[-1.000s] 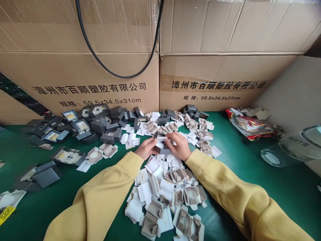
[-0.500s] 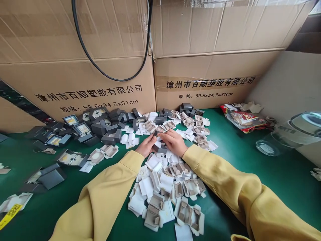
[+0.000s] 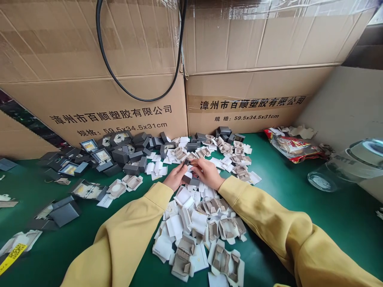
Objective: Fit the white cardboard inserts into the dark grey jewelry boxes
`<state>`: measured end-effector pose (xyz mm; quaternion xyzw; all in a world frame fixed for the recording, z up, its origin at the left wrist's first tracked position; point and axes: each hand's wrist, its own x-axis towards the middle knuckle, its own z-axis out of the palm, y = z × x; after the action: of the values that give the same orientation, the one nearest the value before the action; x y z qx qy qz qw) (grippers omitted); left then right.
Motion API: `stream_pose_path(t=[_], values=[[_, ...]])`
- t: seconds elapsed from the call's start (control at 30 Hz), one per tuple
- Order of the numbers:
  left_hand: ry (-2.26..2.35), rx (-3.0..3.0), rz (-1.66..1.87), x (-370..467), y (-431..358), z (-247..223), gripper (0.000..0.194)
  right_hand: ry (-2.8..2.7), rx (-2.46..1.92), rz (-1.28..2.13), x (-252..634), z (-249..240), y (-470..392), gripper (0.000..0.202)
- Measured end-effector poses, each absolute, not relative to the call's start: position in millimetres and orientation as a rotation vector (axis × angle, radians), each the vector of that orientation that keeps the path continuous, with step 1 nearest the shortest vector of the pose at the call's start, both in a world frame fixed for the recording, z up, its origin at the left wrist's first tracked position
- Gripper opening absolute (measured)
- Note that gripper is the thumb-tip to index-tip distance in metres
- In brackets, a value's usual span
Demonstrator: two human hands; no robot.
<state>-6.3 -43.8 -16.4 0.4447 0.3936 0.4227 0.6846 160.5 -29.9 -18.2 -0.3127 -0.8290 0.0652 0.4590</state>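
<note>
Someone in yellow sleeves (image 3: 125,227) is bent to close work over a green counter (image 3: 278,211). Both hands meet near the middle around a small dark box (image 3: 190,180) that shows a white surface inside — it sits between them, just above the far end of a heap of folded card pieces (image 3: 199,221).

The left hand (image 3: 174,179) has its grip closed on the box's left side, thumb uppermost. The right hand (image 3: 209,175) comes in from the other side with fingers bent and touching the box; whether that grip pinches anything I cannot tell, as the fingers hide it.

The card pieces, white and grey-brown, run toward the person between the forearms, and more lie beyond the hands. Over to the left is a pile of dark boxes (image 3: 121,156), some open with pale insides. To the right lie a red packet (image 3: 295,149) and, nearer, a clear container (image 3: 344,169). Big printed cartons (image 3: 254,85) stand along the back — a black cable (image 3: 103,52) loops down before them.
</note>
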Motion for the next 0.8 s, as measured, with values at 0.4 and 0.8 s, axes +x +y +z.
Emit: stream_pose_path(t=[0.4,0.8], values=[[0.843,1.116,0.990,-5.1,-44.3,-13.0,0.048,-1.872,-0.842,0.139,156.9,-18.2,-34.5,0.013],[0.767,1.090,0.922,-7.9,-42.8,-7.9,0.041,-1.980,-0.856,0.155,157.9,-17.6,-32.9,0.021]])
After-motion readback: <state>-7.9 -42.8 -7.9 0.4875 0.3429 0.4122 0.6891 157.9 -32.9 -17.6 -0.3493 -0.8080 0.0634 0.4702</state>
